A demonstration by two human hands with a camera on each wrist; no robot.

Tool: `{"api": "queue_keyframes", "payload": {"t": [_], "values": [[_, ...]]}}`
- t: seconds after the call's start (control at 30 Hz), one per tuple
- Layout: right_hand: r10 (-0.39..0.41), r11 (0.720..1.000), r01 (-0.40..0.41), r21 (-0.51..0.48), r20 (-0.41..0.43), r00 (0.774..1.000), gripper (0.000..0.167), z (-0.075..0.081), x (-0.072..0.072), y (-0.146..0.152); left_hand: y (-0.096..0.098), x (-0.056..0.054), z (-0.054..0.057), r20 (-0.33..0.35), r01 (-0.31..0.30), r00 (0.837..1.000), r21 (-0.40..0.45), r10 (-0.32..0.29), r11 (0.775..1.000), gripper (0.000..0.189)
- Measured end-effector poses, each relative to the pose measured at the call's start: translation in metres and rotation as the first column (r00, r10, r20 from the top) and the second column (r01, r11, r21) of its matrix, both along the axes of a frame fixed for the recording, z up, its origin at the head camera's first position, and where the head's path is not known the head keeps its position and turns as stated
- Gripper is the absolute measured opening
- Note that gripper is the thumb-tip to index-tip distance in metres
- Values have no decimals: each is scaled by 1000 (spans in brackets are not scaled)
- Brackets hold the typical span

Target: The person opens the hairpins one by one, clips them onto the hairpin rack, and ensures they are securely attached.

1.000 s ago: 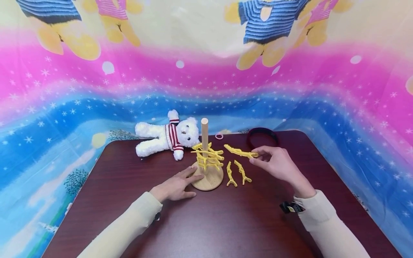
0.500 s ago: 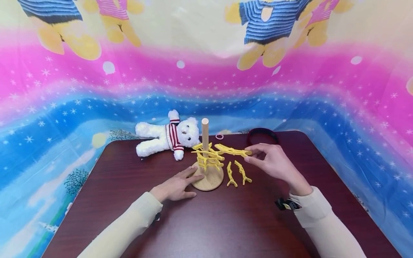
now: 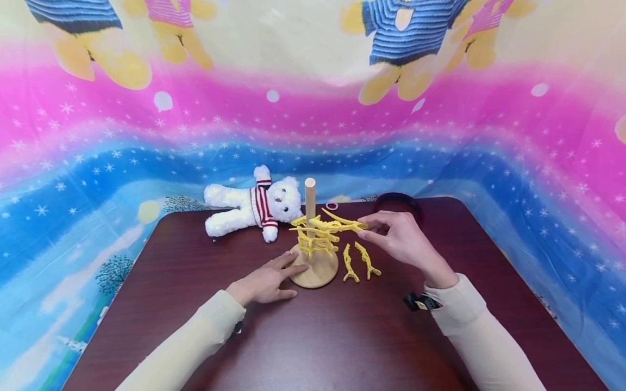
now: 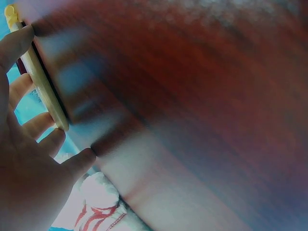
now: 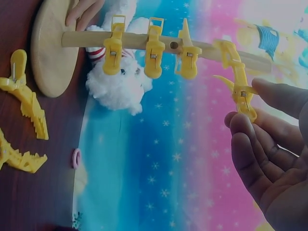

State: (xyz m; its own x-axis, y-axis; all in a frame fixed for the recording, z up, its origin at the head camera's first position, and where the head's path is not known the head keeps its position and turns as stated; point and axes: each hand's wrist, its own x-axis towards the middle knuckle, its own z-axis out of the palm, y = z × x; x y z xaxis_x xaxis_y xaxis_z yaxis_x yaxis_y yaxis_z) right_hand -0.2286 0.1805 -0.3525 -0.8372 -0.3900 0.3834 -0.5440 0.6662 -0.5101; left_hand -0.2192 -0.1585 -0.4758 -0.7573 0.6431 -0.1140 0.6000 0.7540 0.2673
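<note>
My right hand (image 3: 401,239) pinches a yellow alligator hair clip (image 3: 342,223) by its tail, between thumb and fingers. The clip's jaws are spread apart, and one of them overlaps the upper post (image 5: 262,62) in the right wrist view. Several similar clips (image 5: 154,53) are clamped in a row along the wooden post, below the held one. My left hand (image 3: 264,282) rests with extended fingers on the round wooden base (image 3: 320,278). Two loose yellow clips, a left one (image 3: 349,265) and a right one (image 3: 367,260), lie on the table right of the base.
A white teddy bear (image 3: 235,209) in a striped sweater lies behind the stand on the dark table (image 3: 318,336). A small pink ring (image 3: 332,206) and a dark hairband (image 3: 396,195) lie near the back edge. Printed cloth (image 3: 313,119) hangs around the table.
My right hand has moved left, bringing the clip from right of the stand to the post. The clip's jaws have spread open. My left hand has stayed on the base.
</note>
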Motion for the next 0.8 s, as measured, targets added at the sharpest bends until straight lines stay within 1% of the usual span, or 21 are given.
{"api": "queue_keyframes", "payload": {"t": [0.17,0.57,0.8], "values": [[14,1000,-15,-3,-33,999,21,2,-3,-10,0,0,1,0,1,1000,0,-1,1000,68],[17,1000,-17,-6,-35,999,23,2,-9,-31,0,0,0,-5,4,1000,4,-4,1000,68],[19,999,-21,-30,-39,999,22,0,-12,-41,0,0,0,4,-4,1000,-7,5,1000,68]]}}
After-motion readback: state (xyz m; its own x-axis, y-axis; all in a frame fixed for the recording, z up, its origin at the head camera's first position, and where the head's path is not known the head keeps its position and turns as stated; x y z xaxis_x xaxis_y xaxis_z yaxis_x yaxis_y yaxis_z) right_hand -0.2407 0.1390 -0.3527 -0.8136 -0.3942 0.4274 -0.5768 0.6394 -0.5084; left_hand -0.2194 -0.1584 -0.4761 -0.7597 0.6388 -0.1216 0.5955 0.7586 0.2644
